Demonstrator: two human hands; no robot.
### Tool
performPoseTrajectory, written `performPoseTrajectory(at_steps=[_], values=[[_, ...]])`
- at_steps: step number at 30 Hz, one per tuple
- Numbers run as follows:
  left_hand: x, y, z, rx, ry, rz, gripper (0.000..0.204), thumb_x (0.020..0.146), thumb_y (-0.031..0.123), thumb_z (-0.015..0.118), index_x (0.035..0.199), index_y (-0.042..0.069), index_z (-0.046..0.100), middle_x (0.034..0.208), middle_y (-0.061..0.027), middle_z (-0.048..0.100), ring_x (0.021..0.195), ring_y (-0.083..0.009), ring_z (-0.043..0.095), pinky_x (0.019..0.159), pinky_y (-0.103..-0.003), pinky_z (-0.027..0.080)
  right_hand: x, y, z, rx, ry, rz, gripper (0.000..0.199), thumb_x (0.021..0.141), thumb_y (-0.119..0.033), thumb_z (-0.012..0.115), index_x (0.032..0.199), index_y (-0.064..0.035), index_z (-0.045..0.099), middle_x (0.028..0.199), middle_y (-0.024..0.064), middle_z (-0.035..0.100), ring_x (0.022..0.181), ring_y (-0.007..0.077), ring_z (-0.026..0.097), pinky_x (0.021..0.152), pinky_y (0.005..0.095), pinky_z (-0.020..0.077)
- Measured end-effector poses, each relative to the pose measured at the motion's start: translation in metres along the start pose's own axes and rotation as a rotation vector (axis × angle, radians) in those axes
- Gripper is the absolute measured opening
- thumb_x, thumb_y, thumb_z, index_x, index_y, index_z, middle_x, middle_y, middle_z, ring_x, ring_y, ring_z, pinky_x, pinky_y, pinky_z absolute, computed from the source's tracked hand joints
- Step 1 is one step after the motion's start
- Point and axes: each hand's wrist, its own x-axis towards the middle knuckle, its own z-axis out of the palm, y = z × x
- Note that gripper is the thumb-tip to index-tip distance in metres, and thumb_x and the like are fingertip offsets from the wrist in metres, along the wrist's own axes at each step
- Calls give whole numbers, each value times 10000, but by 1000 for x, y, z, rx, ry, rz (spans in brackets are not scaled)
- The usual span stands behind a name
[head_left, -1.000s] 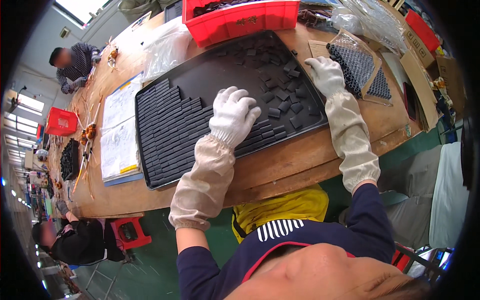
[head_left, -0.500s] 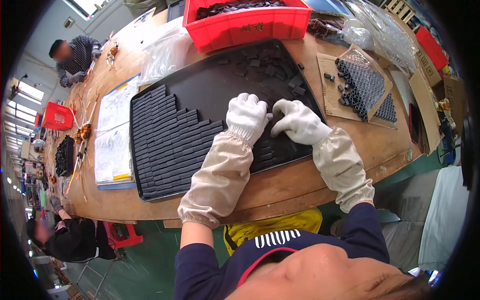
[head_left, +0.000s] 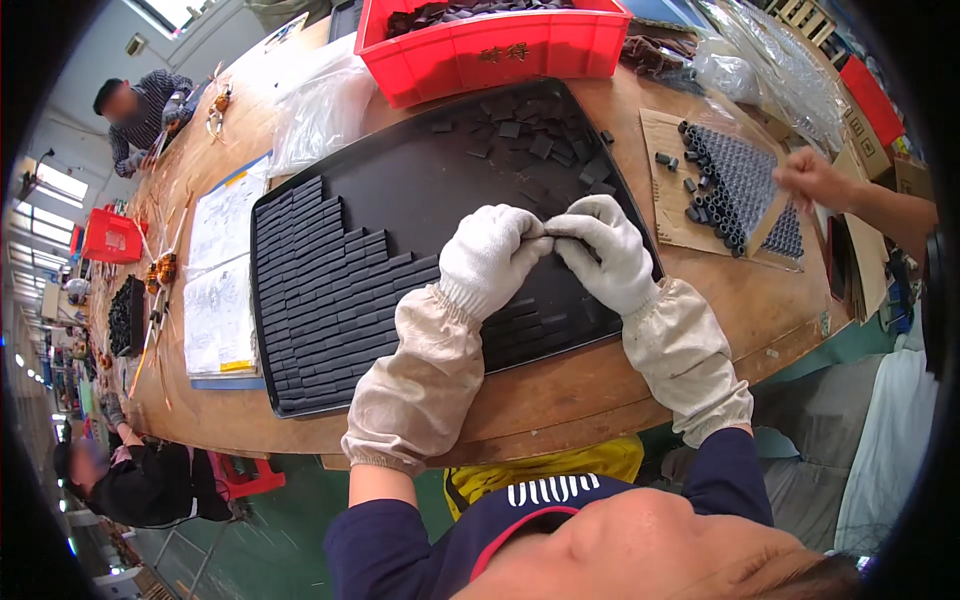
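My left hand (head_left: 492,258) and my right hand (head_left: 603,254), both in white gloves, meet fingertip to fingertip above a large black tray (head_left: 400,165). Their fingers are pinched together; whatever small thing lies between them is mostly hidden. Flat black strips (head_left: 325,300) lie in tight, stepped rows over the tray's left and near side, partly covered by my left forearm. Loose black pieces (head_left: 542,147) are scattered at its far right, beyond my hands.
A red bin (head_left: 490,65) of dark pieces stands behind the tray. Papers (head_left: 220,280) lie to the left. On the right, another person's hand (head_left: 815,180) is at a clear bag of short black tubes (head_left: 735,185) on cardboard (head_left: 665,135). Two people sit farther left.
My hands have come together, the right fingers now meeting the left at the tips. Another person's hand has appeared at the right, by the bag of tubes.
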Motion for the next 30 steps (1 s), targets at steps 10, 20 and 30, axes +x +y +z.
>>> performPoseTrajectory(at_steps=[10,20,30], values=[[-1,11,-16,-759,-357,-516,413,1004,253,673,1326,4,603,1145,-55,689,1039,-114,629,927,-282,516,-5,-2,-5,49,34,17,315,758,81,770,1017,-95,736,1078,109,625,956,265,674,769,335,573],[0,8,-13,-802,-281,-562,369,993,204,686,1289,-10,635,1104,-48,697,970,-104,631,895,-263,517,-5,2,1,319,116,191,317,858,79,711,1143,-49,663,1117,91,630,986,196,671,824,309,579],[-6,-4,-4,-673,-215,-387,314,978,203,705,1222,7,678,1059,-19,693,943,-87,614,865,-254,507,-6,8,-9,610,-28,308,225,942,-19,689,1166,-20,667,1211,79,597,1111,152,612,950,299,527]])
